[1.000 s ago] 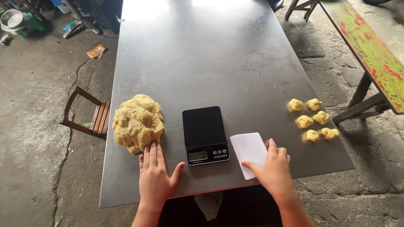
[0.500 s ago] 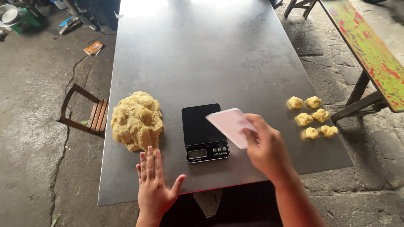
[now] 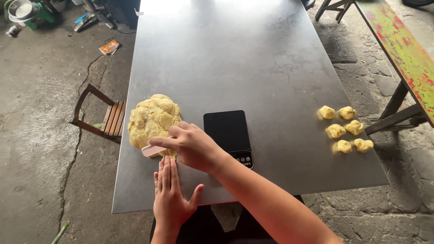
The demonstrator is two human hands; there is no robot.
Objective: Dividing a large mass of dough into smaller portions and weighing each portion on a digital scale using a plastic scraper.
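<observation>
A large lump of yellow dough [image 3: 153, 118] lies near the left edge of a grey metal table [image 3: 235, 58]. My right hand [image 3: 192, 145] reaches across and holds a pale pink scraper [image 3: 153, 150], its edge pressed against the near side of the dough. My left hand [image 3: 171, 194] rests flat on the table just below the scraper, fingers together and thumb out. A black kitchen scale [image 3: 227, 134] sits right of the dough, partly behind my right wrist.
Several small yellow dough balls [image 3: 345, 129] lie in a cluster near the table's right edge. A wooden chair [image 3: 101, 118] stands on the concrete floor to the left. A green and red painted bench [image 3: 402, 49] runs along the right.
My right hand picked the scraper up from the table right of the scale, carried it left across the scale and set it against the dough. My left hand slid slightly back.
</observation>
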